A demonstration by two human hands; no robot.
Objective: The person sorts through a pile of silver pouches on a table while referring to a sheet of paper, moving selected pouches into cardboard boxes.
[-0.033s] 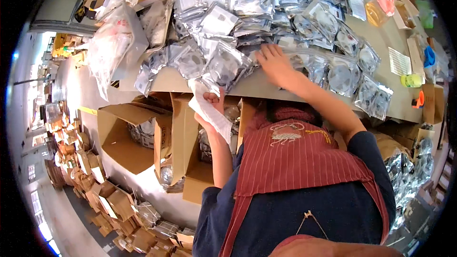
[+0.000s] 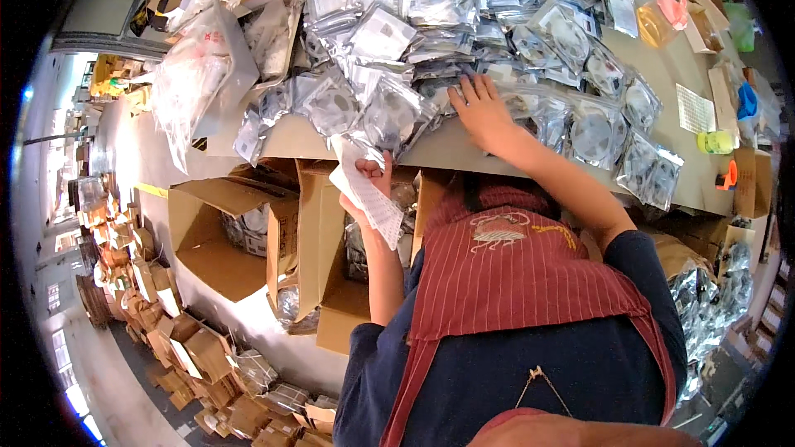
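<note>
My left hand (image 2: 374, 186) is closed around white printed paper (image 2: 368, 209) in front of the table's near edge. The paper hangs in a long slanting strip, and its upper end meets the clear plastic packet (image 2: 391, 116) at the edge. That packet seems to hold a round grey part. My right hand (image 2: 484, 116) has its fingers spread, with the fingertips on or just over the packets at the middle of the pile. Whether it presses on one I cannot tell. A large heap of similar packets (image 2: 439, 2) covers the table.
Open cardboard boxes (image 2: 217, 240) stand below the table edge, some holding packets. A tray with plastic bags (image 2: 195, 83) is at the left. To the right are a jug with a pink lid (image 2: 662, 16), a paper sheet (image 2: 694, 108) and an orange tape dispenser (image 2: 727, 175).
My right hand's fingers are spread a little wider. The paper in my left hand has turned slightly, showing more print.
</note>
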